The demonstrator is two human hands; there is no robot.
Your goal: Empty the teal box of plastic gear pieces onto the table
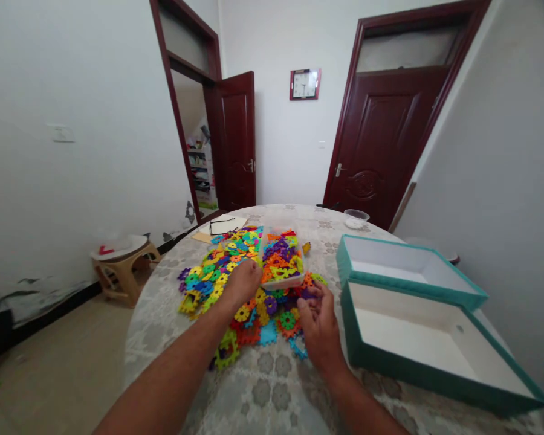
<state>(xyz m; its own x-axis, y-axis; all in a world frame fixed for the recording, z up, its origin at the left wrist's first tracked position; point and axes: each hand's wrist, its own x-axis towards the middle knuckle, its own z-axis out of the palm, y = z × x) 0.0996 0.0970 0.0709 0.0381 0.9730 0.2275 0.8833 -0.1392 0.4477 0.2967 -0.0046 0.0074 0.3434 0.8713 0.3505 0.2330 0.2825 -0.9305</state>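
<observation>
My left hand [245, 280] is closed, knuckles up, at the near left corner of a clear plastic box [286, 283]. Whatever its fingers hold, if anything, is hidden. Inside the box lie purple, orange and yellow-green interlocking plastic pieces [281, 254]. Right of the box's front, my right hand [321, 323] has its fingers curled in towards the thumb, among loose pieces. I cannot make out what is between them. A heap of gear-shaped plastic pieces [204, 285] in many colours spreads left of the box and in front of it. A green round piece [288, 320] lies beside my right thumb.
Two teal open boxes [417, 356] with white insides stand on the right of the round table [272, 386]. Glasses [222, 226] rest on papers at the back left. A clear bowl [356, 217] sits at the far right edge. A stool [126, 272] stands left of the table.
</observation>
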